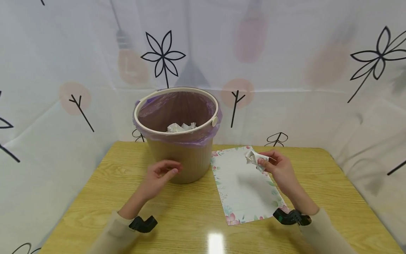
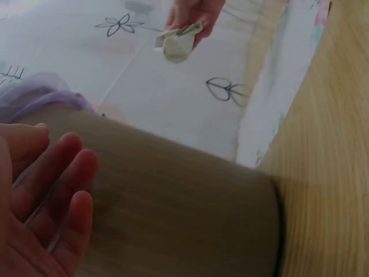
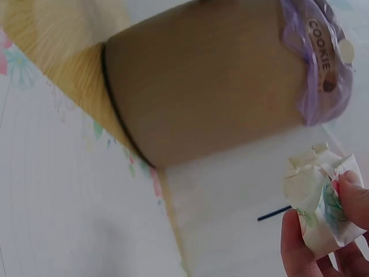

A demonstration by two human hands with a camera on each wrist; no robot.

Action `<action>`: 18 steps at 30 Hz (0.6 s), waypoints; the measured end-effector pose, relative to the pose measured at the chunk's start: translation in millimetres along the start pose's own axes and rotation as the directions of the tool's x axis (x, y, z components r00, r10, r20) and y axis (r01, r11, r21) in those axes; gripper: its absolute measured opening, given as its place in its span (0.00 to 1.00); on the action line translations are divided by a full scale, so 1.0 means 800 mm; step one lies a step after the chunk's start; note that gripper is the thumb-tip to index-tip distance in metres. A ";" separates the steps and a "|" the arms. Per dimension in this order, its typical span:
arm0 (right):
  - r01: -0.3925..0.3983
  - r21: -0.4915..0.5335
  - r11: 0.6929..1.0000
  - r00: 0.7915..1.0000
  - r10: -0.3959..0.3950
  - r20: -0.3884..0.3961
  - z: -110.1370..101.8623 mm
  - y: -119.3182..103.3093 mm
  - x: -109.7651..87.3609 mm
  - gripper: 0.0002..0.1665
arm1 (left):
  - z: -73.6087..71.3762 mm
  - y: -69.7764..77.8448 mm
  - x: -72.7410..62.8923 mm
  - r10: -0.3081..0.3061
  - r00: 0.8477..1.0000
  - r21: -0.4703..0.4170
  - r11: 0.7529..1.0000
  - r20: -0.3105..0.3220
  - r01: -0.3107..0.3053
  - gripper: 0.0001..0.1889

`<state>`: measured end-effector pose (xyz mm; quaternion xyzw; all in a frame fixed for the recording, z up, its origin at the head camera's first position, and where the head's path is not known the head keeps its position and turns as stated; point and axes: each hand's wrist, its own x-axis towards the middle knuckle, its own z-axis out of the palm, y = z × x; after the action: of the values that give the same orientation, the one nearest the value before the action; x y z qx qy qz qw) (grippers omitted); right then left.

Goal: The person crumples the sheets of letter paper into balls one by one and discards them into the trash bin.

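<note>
Right hand pinches crumpled paper, seemingly too light to need more.
Below it lies a flat sheet; just beyond the relaxed, empty left hand stands the bin, its bag folded outward, likely against slipping.

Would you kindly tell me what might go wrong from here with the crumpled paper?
The crumpled paper, raised off the table in the right hand, could slip and fall outside the bin.
The left hand, close to the bin's side, might nudge it.
The purple liner, loosely folded over the rim, could slide inward if caught.
</note>
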<state>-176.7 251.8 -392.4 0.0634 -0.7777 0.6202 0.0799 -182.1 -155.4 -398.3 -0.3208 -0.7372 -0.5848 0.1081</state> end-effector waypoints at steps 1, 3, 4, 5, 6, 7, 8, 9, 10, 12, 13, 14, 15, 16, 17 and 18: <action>0.000 -0.007 1.000 1.000 0.000 -0.002 -0.003 0.002 0.001 0.18 | -0.010 0.002 0.000 -0.003 1.000 0.024 1.000 -0.017 0.004 0.11; 0.000 -0.021 1.000 1.000 0.000 -0.008 -0.008 0.007 0.002 0.18 | -0.028 0.007 0.002 -0.006 0.998 0.075 0.997 -0.061 0.010 0.10; 0.002 -0.025 1.000 1.000 -0.003 -0.009 -0.011 0.010 0.003 0.18 | -0.037 0.008 0.003 -0.001 0.996 0.097 0.995 -0.088 0.010 0.09; 0.004 -0.028 1.000 1.000 -0.004 -0.010 -0.013 0.013 0.004 0.18 | -0.046 0.010 0.005 0.004 0.993 0.117 0.993 -0.114 0.010 0.09; 0.004 -0.035 0.999 1.000 -0.004 -0.012 -0.015 0.016 0.005 0.18 | -0.054 0.013 0.007 0.010 0.990 0.142 0.990 -0.142 0.011 0.08; 0.003 -0.039 0.999 1.000 -0.004 -0.015 -0.018 0.020 0.005 0.18 | -0.062 0.015 0.009 0.017 0.985 0.155 0.988 -0.172 0.010 0.08; 0.002 -0.041 0.999 1.000 -0.003 -0.018 -0.020 0.023 0.006 0.18 | -0.069 0.017 0.011 0.028 0.978 0.164 0.987 -0.206 0.006 0.08; 0.000 -0.048 0.999 1.000 -0.001 -0.022 -0.022 0.027 0.006 0.18 | -0.075 0.020 0.014 0.044 0.969 0.178 0.984 -0.245 0.001 0.07; -0.003 -0.051 0.999 1.000 0.002 -0.025 -0.025 0.030 0.006 0.18 | -0.081 0.022 0.016 0.066 0.957 0.193 0.981 -0.283 -0.011 0.07; -0.012 -0.060 0.998 1.000 0.010 -0.029 -0.030 0.036 0.006 0.19 | -0.092 0.026 0.023 0.110 0.925 0.218 0.976 -0.364 -0.030 0.07; -0.016 -0.066 0.998 0.999 0.014 -0.032 -0.032 0.040 0.006 0.19 | -0.096 0.029 0.027 0.132 0.907 0.233 0.972 -0.401 -0.038 0.07; -0.021 -0.070 0.997 0.999 0.018 -0.035 -0.035 0.043 0.006 0.19 | -0.100 0.031 0.031 0.157 0.888 0.248 0.967 -0.432 -0.050 0.08; -0.026 -0.076 0.997 0.999 0.023 -0.037 -0.038 0.045 0.005 0.19 | -0.103 0.035 0.036 0.180 0.872 0.266 0.962 -0.455 -0.060 0.08; -0.030 -0.076 0.997 0.999 0.027 -0.039 -0.041 0.048 0.005 0.18 | -0.105 0.040 0.041 0.200 0.856 0.279 0.958 -0.477 -0.068 0.09; -0.034 -0.079 0.996 0.999 0.031 -0.039 -0.044 0.050 0.004 0.19 | -0.106 0.046 0.046 0.216 0.843 0.286 0.955 -0.493 -0.077 0.09; -0.036 -0.085 0.996 0.999 0.033 -0.042 -0.046 0.052 0.004 0.19 | -0.106 0.054 0.051 0.230 0.832 0.296 0.951 -0.504 -0.083 0.10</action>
<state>-186.3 297.2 -423.5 0.0339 -0.8029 0.5887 0.0875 -206.1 -215.6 -317.7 -0.1884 -0.7197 -0.5371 0.3977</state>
